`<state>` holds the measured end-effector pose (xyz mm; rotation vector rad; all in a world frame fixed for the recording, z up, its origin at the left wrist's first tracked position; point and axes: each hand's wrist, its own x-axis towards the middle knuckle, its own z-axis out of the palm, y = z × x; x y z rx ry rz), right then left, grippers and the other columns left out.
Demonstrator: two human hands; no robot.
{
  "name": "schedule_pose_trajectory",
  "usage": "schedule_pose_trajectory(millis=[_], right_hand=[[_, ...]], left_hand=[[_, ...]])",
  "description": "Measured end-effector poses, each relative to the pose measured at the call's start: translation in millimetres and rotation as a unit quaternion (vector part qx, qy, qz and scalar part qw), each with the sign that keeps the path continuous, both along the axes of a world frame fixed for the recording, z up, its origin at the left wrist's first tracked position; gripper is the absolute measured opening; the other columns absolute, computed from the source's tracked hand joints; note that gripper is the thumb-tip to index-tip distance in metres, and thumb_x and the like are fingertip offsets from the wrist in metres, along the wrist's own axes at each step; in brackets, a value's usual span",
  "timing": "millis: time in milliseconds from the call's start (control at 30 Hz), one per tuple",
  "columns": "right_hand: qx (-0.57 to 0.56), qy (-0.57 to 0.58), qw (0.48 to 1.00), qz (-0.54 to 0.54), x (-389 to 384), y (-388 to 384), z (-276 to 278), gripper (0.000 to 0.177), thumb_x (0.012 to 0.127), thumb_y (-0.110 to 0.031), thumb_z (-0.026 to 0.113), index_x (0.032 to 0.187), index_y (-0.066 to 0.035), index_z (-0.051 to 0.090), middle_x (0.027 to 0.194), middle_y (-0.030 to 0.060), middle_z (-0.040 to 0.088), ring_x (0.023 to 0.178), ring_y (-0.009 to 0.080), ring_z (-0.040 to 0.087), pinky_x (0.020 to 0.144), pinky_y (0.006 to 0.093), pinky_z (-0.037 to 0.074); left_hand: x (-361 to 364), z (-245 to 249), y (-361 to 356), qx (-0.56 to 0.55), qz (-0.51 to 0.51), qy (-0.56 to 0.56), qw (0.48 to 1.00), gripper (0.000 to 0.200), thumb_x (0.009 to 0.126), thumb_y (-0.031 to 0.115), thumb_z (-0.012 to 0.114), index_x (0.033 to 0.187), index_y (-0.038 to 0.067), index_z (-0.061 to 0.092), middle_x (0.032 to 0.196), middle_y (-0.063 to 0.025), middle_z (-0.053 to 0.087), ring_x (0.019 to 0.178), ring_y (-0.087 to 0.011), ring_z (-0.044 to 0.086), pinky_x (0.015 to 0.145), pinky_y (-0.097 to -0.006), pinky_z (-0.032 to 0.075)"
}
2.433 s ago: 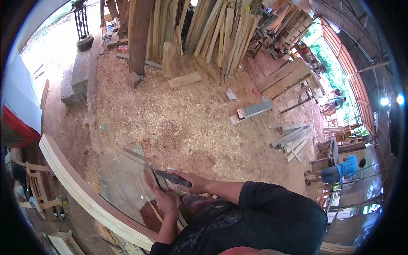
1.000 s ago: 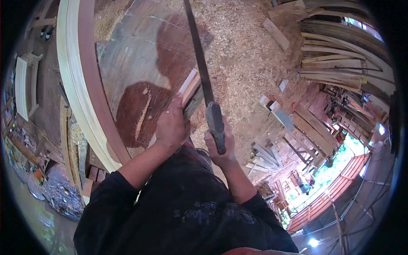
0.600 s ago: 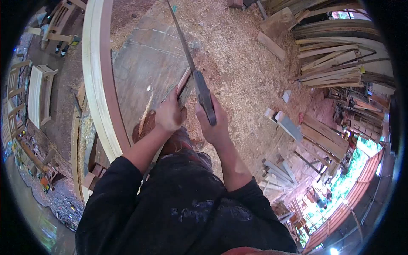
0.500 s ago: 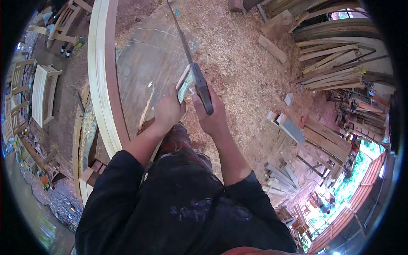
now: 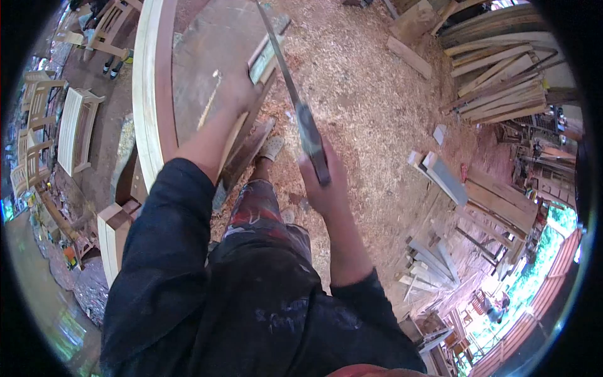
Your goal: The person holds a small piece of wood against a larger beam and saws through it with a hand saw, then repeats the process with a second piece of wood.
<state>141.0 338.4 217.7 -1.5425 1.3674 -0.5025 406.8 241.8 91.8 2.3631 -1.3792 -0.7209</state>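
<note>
My right hand (image 5: 326, 179) was wrapped around a long, dark-metal handsaw (image 5: 308, 131), slanting beside the short, pale wooden strip (image 5: 264, 64) at my blurred left hand (image 5: 239, 91), whose grip I couldn't tell. Seemingly I was positioning; the next move called for steadiness.

Woodworking workshop. Pale shavings (image 5: 377, 138) lie thickly over the floor (image 5: 339, 38); long rough boards (image 5: 502, 94) are gathered at upper right, with broad planks (image 5: 496, 201) stacked below them. Slatted wooden chairs (image 5: 31, 157) and a long slatted seat (image 5: 76, 132), all unpainted, stand at left. A long-bladed hand tool (image 5: 303, 119) occupies the centre. Greenery (image 5: 556, 220) at far right suggests an open side, though glare obscures it.
</note>
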Motion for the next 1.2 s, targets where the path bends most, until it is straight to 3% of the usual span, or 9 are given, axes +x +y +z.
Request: schedule_pose_trajectory(millis=[233, 467, 633, 867, 933, 1067, 1133, 1167, 1200], right_hand=[[0.087, 0.050, 0.995, -0.021, -92, 131, 57, 0.059, 0.099, -0.023, 0.070, 0.152, -0.003, 0.051, 0.118, 0.0237, 0.074, 0.108, 0.0352, 0.077, 0.091, 0.0414, 0.059], [0.006, -0.032, 0.999, -0.028, 42, -55, -45, 0.060, 0.100, -0.032, 0.069, 0.149, -0.001, 0.053, 0.115, 0.0297, 0.074, 0.109, 0.0448, 0.074, 0.094, 0.0446, 0.057], [-0.023, -0.033, 0.999, 0.016, 77, -100, -30, 0.054, 0.100, -0.033, 0.069, 0.143, -0.001, 0.058, 0.115, 0.0319, 0.073, 0.110, 0.0470, 0.072, 0.094, 0.0453, 0.057], [0.041, 0.021, 0.999, 0.000, -76, 116, 14, 0.064, 0.101, -0.023, 0.069, 0.156, -0.002, 0.044, 0.119, 0.0267, 0.073, 0.111, 0.0405, 0.076, 0.092, 0.0461, 0.059], [0.058, 0.023, 0.998, -0.008, -91, 130, 28, 0.064, 0.100, -0.021, 0.069, 0.157, -0.003, 0.045, 0.117, 0.0255, 0.074, 0.110, 0.0396, 0.076, 0.091, 0.0458, 0.059], [0.080, -0.047, 0.996, -0.009, -40, 51, -5, 0.061, 0.099, -0.020, 0.070, 0.154, -0.005, 0.048, 0.114, 0.0256, 0.074, 0.104, 0.0382, 0.078, 0.088, 0.0465, 0.059], [-0.086, -0.058, 0.995, -0.001, 22, -27, -46, 0.046, 0.100, -0.022, 0.069, 0.140, -0.004, 0.055, 0.113, 0.0281, 0.073, 0.104, 0.0441, 0.075, 0.086, 0.0469, 0.058], [0.026, -0.057, 0.998, -0.008, 52, -69, -32, 0.045, 0.100, -0.026, 0.069, 0.136, -0.002, 0.057, 0.113, 0.0305, 0.072, 0.107, 0.0477, 0.072, 0.087, 0.0490, 0.057], [-0.007, -0.061, 0.998, -0.008, 74, -99, -44, 0.046, 0.099, -0.027, 0.069, 0.136, -0.002, 0.058, 0.112, 0.0307, 0.073, 0.107, 0.0478, 0.072, 0.088, 0.0492, 0.057]], left_hand=[[-7, 15, 2, 0.013, 0.005, -0.011, 1.000, 0.052, 0.087, 0.027, 0.077, 0.131, 0.003, 0.064, 0.126, -0.0269, 0.072, 0.118, -0.0438, 0.069, 0.102, -0.0515, 0.055], [-4, 8, -3, 0.009, -0.008, -0.017, 1.000, 0.051, 0.087, 0.028, 0.077, 0.129, 0.002, 0.064, 0.126, -0.0270, 0.072, 0.118, -0.0450, 0.069, 0.102, -0.0521, 0.055], [-4, 14, -3, 0.020, -0.005, -0.018, 1.000, 0.052, 0.089, 0.031, 0.076, 0.131, 0.003, 0.064, 0.128, -0.0264, 0.072, 0.120, -0.0440, 0.069, 0.103, -0.0531, 0.054], [-7, 23, 0, 0.044, -0.007, -0.026, 0.999, 0.058, 0.089, 0.037, 0.075, 0.133, 0.001, 0.064, 0.122, -0.0281, 0.073, 0.115, -0.0449, 0.071, 0.100, -0.0517, 0.055], [-8, 22, -1, 0.036, -0.005, -0.020, 0.999, 0.057, 0.089, 0.035, 0.076, 0.132, 0.000, 0.064, 0.122, -0.0283, 0.073, 0.114, -0.0450, 0.071, 0.101, -0.0524, 0.054], [-1, 12, -5, 0.009, -0.013, -0.028, 0.999, 0.052, 0.088, 0.032, 0.078, 0.126, 0.000, 0.064, 0.117, -0.0272, 0.074, 0.110, -0.0453, 0.072, 0.098, -0.0537, 0.055], [-4, 11, -3, 0.008, -0.019, -0.029, 0.999, 0.050, 0.089, 0.033, 0.079, 0.124, 0.000, 0.065, 0.114, -0.0265, 0.075, 0.107, -0.0455, 0.072, 0.095, -0.0533, 0.056], [-5, 12, -2, 0.001, -0.010, -0.023, 1.000, 0.050, 0.089, 0.035, 0.079, 0.121, -0.001, 0.065, 0.110, -0.0275, 0.075, 0.105, -0.0459, 0.072, 0.092, -0.0533, 0.057], [-6, 10, -3, 0.003, -0.013, -0.017, 1.000, 0.051, 0.089, 0.036, 0.079, 0.121, -0.001, 0.064, 0.110, -0.0282, 0.074, 0.105, -0.0461, 0.072, 0.092, -0.0537, 0.056]])
